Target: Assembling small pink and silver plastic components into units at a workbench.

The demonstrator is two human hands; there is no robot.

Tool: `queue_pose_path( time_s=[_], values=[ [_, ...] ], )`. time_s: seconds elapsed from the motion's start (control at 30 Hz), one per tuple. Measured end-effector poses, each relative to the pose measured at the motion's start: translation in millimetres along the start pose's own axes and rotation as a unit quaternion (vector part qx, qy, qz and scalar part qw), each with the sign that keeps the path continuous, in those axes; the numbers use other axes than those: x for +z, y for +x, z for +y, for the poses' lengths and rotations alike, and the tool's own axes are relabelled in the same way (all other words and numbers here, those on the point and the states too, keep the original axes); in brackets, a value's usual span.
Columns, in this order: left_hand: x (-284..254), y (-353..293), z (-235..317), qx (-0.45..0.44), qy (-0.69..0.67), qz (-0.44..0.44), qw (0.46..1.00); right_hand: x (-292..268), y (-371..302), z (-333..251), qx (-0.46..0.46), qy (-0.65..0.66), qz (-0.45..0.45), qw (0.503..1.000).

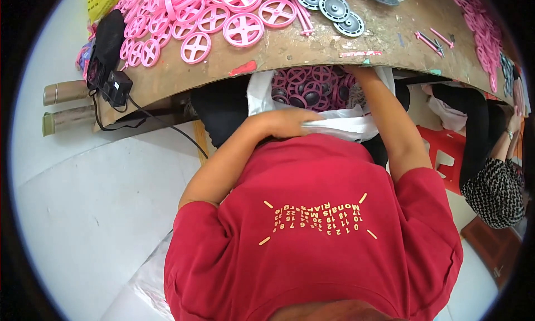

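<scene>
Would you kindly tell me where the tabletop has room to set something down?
Bare tabletop lies between the grey wheels and the loose rods at right, and between those rods and the far-right pink pile. Pink wheels crowd the upper left.

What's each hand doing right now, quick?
Left hand: closed, holding the near edge of the white plastic bag.
Right hand: can't tell, mostly hidden under the scuffed brown tabletop.

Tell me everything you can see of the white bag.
The white bag looks like thin, crumpled plastic. It gapes open just below the near edge of the table, its base hidden. Pink spoked wheels and dark discs show inside. The left hand touches its near rim; the right forearm crosses its right side.
</scene>
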State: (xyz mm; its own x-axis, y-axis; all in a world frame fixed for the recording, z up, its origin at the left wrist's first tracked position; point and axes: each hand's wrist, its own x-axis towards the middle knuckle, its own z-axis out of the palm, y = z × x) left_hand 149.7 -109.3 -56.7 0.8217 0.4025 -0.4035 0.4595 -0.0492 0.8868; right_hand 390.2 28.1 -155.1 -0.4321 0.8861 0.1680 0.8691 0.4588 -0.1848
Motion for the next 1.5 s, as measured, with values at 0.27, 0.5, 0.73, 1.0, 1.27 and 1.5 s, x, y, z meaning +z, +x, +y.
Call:
queue_pose_path(
  time_s=[0.27,0.5,0.73,1.0,1.27,1.5],
  values=[
    [-17.1,15.6,-17.2,-0.173,0.278,0.404,0.854,-58.5,-66.7,-15.0,0.159,0.145,-0.211,0.954],
    [-24.4,-77.2,78.0,-0.006,0.053,0.436,0.898,-204.3,-55.9,-67.9,0.078,0.517,-0.283,0.804],
    [-94.3,-65.4,34.9,-0.052,0.388,0.672,0.628,-192.4,-0.6,-66.9,0.065,0.244,0.118,0.96],
    [-91.9,-53.7,38.2,-0.006,0.364,0.669,0.648,-170.1,28.3,-68.3,-0.015,0.023,0.151,0.988],
    [-82.6,-32.9,69.4,0.136,-0.24,0.62,0.734,-175.2,31.5,-44.9,0.046,0.267,0.271,0.924],
    [-62.5,-0.7,99.2,0.184,-0.403,0.493,0.749,-191.4,-2.9,-113.3,0.068,0.525,0.162,0.833]
  ],
)
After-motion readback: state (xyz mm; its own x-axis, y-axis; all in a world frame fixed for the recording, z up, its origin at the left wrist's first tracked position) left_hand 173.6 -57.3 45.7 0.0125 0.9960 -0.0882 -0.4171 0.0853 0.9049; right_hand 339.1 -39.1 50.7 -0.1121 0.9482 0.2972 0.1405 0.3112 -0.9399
